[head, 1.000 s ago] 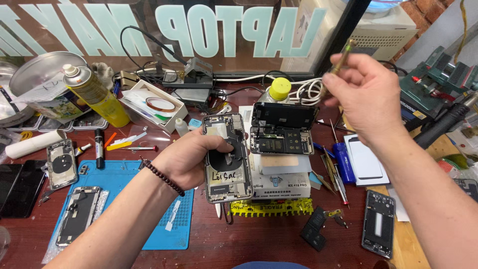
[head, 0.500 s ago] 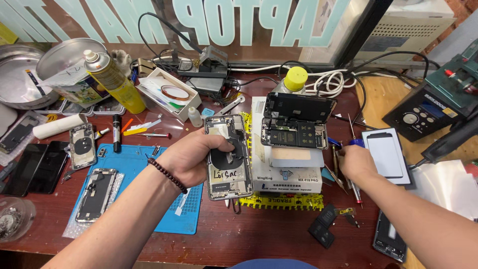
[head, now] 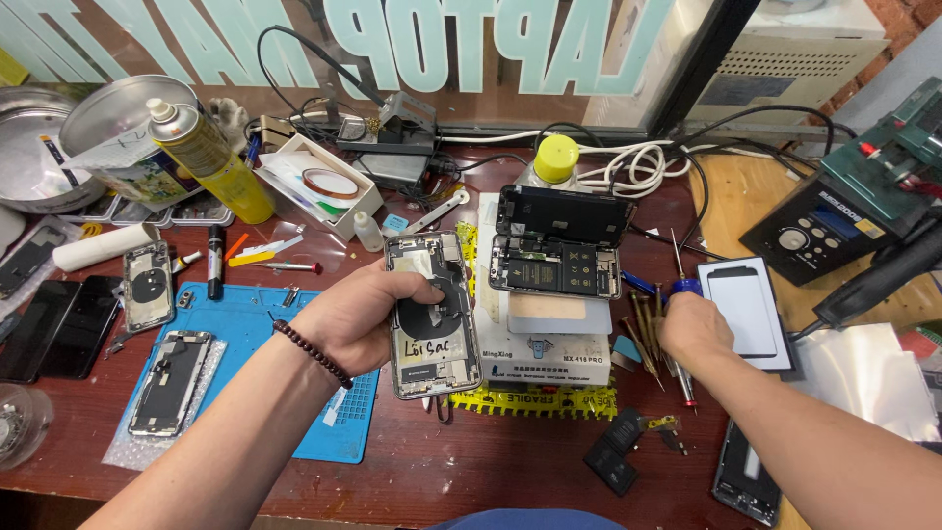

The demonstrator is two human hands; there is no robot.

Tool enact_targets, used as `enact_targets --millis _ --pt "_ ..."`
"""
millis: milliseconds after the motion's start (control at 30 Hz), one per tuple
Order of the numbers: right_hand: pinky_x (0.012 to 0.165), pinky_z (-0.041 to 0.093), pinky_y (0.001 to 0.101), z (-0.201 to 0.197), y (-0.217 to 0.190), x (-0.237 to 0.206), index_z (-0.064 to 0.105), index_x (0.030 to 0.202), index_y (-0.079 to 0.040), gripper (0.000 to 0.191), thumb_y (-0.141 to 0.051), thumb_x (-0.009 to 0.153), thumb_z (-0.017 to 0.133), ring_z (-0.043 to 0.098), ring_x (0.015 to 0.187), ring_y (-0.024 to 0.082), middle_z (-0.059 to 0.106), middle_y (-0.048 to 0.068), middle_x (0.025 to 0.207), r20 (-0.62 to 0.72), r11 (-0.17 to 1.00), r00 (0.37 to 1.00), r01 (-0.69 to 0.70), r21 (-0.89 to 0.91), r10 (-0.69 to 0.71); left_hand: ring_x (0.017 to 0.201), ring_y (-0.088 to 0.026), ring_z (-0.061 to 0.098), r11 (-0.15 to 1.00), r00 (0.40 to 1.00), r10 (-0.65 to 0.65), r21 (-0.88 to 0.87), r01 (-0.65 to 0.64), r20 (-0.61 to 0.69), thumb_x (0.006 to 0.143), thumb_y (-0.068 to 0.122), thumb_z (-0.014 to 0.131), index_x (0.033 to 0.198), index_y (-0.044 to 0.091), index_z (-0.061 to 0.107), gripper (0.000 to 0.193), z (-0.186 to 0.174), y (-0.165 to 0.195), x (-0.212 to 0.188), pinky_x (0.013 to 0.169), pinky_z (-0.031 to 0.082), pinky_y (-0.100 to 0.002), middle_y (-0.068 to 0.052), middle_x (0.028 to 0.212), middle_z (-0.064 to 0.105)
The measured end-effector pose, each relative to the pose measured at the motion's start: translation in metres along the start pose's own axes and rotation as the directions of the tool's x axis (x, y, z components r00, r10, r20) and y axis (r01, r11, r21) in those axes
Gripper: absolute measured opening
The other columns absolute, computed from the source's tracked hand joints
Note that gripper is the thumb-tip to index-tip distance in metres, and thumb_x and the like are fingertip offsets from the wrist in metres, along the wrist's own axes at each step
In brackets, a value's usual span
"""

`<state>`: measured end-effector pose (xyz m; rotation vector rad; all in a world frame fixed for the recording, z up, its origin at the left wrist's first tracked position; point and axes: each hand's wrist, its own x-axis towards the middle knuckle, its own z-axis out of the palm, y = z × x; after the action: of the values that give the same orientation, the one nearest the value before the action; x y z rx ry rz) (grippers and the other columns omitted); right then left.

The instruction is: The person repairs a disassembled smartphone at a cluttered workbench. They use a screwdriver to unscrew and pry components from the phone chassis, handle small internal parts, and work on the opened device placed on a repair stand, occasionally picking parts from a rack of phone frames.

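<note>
In the head view, an opened phone rear housing (head: 432, 316) is gripped by the left hand (head: 358, 316), fingers curled round its left edge, above the blue repair mat (head: 250, 339). The right hand (head: 695, 329) is closed over screwdrivers (head: 650, 329) lying beside the white heating pad (head: 549, 339), on which a second opened phone (head: 559, 245) is propped.

Both forearms are bare, with no sleeves showing. The left hand (head: 355, 319) has a bracelet of small dark round beads (head: 312, 354) around its wrist; relative to that bracelet, the right hand (head: 695, 329) lies far across and wears nothing, neither rings nor gloves.
</note>
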<state>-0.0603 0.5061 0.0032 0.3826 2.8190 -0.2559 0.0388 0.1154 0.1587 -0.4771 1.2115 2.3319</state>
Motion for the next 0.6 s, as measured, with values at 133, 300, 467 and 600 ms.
enact_targets --millis 133,300,467,600 --pt "0.089 0.056 0.0521 0.003 0.002 -0.010 0.074 0.111 -0.008 0.027 -0.024 0.089 0.072 0.070 0.106 0.042 0.075 0.021 0.110 -0.138 0.985 0.978 0.165 0.059 -0.155 0.092 -0.025 0.074 1.000 1.000 0.000 -0.013 0.000 -0.011 0.084 -0.011 0.057 0.112 -0.005 0.063 0.030 0.004 0.001 0.001 0.087 0.063 -0.042 -0.015 0.105 0.073" --pt "0.095 0.056 0.0505 0.007 -0.005 -0.006 0.078 0.113 -0.012 0.029 -0.030 0.092 0.068 0.070 0.110 0.042 0.075 0.022 0.114 0.003 0.994 0.994 0.109 0.029 -0.109 0.091 -0.025 0.074 1.000 1.000 0.010 -0.009 -0.010 -0.003 0.083 -0.011 0.057 0.113 -0.004 0.063 0.031 0.001 0.002 0.002 0.087 0.064 -0.041 -0.015 0.106 0.073" --pt "0.094 0.056 0.0503 0.017 -0.008 0.005 0.076 0.113 -0.005 0.030 -0.023 0.092 0.066 0.069 0.110 0.042 0.073 0.024 0.115 -0.018 0.990 0.990 0.142 0.003 -0.142 0.090 -0.025 0.074 1.000 1.000 0.004 -0.005 -0.004 -0.023 0.084 -0.011 0.058 0.112 -0.005 0.062 0.029 -0.003 0.004 -0.001 0.086 0.063 -0.041 -0.015 0.105 0.072" --pt "0.092 0.054 0.0489 0.006 -0.013 0.007 0.070 0.114 -0.002 0.030 -0.025 0.096 0.065 0.068 0.106 0.042 0.073 0.026 0.111 -0.162 0.967 0.978 0.166 0.195 -0.135 0.089 -0.025 0.074 1.000 1.000 0.012 -0.012 -0.012 0.010 0.084 -0.011 0.059 0.110 -0.006 0.063 0.027 -0.005 0.012 -0.002 0.086 0.063 -0.041 -0.016 0.103 0.073"
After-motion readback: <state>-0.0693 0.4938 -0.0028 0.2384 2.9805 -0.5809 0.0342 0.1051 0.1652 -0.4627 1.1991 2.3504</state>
